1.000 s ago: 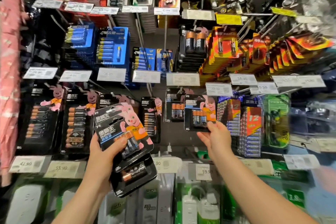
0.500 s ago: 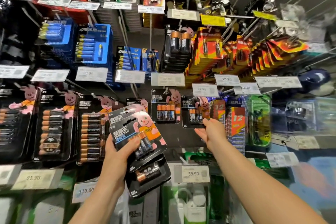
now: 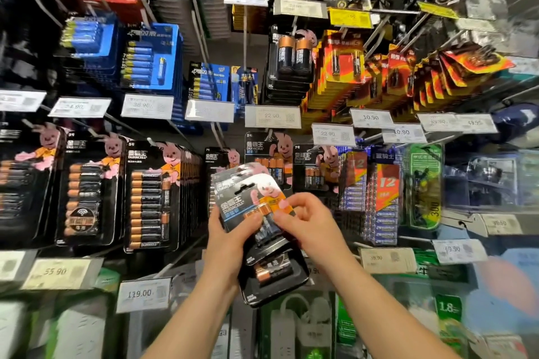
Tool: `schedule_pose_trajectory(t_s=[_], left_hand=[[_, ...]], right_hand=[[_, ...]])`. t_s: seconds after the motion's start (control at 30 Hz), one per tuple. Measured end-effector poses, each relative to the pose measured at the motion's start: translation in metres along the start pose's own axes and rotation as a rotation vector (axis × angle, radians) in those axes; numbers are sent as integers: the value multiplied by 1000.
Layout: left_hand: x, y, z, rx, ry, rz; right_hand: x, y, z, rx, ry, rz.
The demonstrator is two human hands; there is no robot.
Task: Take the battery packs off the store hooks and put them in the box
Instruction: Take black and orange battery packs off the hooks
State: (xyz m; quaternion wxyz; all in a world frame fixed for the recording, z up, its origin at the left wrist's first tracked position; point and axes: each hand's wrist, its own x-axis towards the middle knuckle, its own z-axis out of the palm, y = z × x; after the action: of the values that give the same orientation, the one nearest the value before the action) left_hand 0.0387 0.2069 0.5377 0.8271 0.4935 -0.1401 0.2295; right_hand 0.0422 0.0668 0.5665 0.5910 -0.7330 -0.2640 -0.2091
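Observation:
My left hand [image 3: 230, 234] grips a fanned stack of black battery packs [image 3: 248, 198] with a pink bunny print, held in front of the shelf wall. A lower pack of the stack [image 3: 274, 274] sticks out beneath both hands. My right hand [image 3: 309, 218] pinches the front pack of the stack at its right side. More small black packs hang on the hooks just behind, one [image 3: 264, 151] above the stack and another [image 3: 315, 166] to its right. No box is in view.
Large black multi-packs [image 3: 148, 195] hang at left, blue packs [image 3: 151, 58] and orange-red packs [image 3: 341, 67] above. Price tags [image 3: 272, 116] jut out on hook ends. Power strips [image 3: 294, 326] hang below the hands.
My right hand left the hanging pack on the hook and came down-left onto the stack in my left hand. The view shifted right along the shelf.

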Motion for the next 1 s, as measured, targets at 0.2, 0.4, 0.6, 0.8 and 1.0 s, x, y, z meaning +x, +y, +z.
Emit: schedule_pose_trajectory(t_s=[0.2,0.4,0.6,0.8,1.0], left_hand=[[0,-5,3,1,-14,-26],[-1,-15,13,25,-34,-21],[1,-21,20,108,-59,35],[0,-18,20,100,-89,-1],[-3,-16,10,91,-68,-12]], right_hand=[[-10,5,-2,-122,37,-38],[-11,10,0,-121,232,-111],[-2,15,-4,35,431,-55],[8,19,-5,418,581,67],[22,17,-28,508,551,156]])
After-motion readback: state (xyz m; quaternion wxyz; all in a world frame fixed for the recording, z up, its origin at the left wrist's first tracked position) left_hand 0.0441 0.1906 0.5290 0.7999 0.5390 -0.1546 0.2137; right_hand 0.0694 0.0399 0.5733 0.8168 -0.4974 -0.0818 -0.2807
